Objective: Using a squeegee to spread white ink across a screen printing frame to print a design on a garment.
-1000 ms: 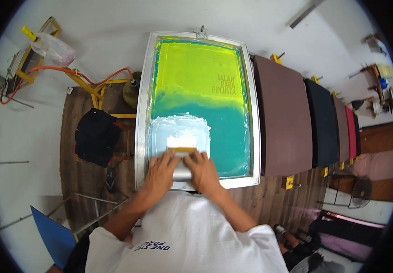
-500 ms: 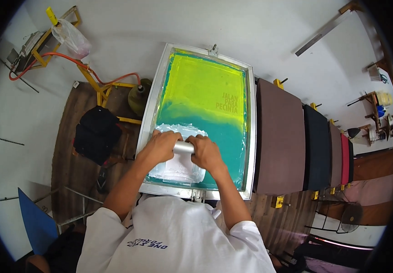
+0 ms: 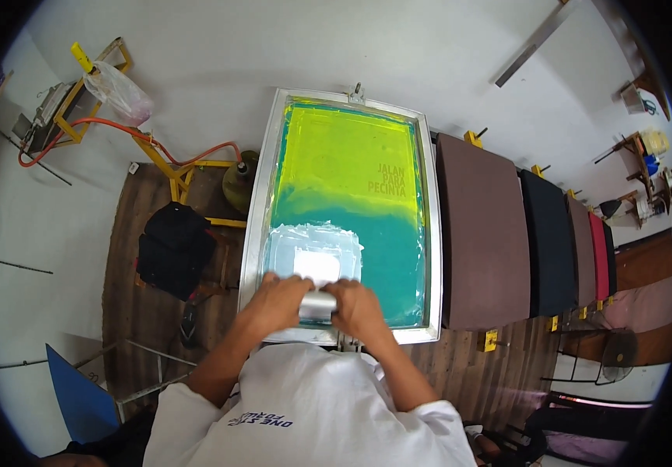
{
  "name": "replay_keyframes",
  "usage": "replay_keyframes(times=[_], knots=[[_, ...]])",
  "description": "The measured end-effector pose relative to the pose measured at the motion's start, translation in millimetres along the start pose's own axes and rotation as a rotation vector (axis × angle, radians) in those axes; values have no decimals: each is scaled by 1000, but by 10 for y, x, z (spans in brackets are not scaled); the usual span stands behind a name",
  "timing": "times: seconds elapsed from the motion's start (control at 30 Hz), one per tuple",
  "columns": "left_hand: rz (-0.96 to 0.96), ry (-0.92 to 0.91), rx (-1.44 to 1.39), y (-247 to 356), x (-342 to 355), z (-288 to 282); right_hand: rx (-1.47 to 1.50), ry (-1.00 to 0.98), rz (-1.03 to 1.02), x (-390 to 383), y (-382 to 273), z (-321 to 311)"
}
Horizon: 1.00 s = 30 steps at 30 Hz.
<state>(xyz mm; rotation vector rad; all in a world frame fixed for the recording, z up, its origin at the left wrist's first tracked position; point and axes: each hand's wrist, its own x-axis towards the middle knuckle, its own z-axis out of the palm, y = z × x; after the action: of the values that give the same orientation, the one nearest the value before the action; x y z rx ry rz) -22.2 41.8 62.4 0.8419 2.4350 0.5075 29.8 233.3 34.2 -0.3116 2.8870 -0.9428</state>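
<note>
My left hand (image 3: 277, 303) and my right hand (image 3: 356, 307) grip the two ends of a silver squeegee (image 3: 318, 304), its bare middle showing between them. Beneath it lies a screen-printing frame (image 3: 432, 265) with a metal border and a mesh that is yellow-green at the far part and teal nearer me. The squeegee is at the near end of the mesh. Beyond it, white ink (image 3: 351, 253) is smeared around a bright white rectangle (image 3: 317, 265). Small lettering marks the mesh's right side. My fingers partly hide the squeegee's blade.
To the right stand several cloth-coloured printing boards, the nearest a brown one (image 3: 482, 233), with yellow clamps (image 3: 489, 340). At left are a green gas cylinder (image 3: 236, 187) with an orange hose (image 3: 172, 152), a black cloth pile (image 3: 174, 249) and a blue panel (image 3: 79, 397).
Both hands have drawn the squeegee toward me along the mesh, uncovering the bright white rectangle behind it. The whole view has shifted slightly.
</note>
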Motion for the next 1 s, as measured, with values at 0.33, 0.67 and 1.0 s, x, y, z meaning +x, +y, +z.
replay_keyframes(times=[0.33, 0.67, 1.0], knots=[[-79, 162, -61, -338, 751, -258, -34, -57, 111, 942, 321, -133], [-17, 368, -39, -268, 313, 232, 3, 88, 81, 370, 136, 200], [35, 415, -109, 16, -225, 501, -9, 76, 84, -192, -57, 347]])
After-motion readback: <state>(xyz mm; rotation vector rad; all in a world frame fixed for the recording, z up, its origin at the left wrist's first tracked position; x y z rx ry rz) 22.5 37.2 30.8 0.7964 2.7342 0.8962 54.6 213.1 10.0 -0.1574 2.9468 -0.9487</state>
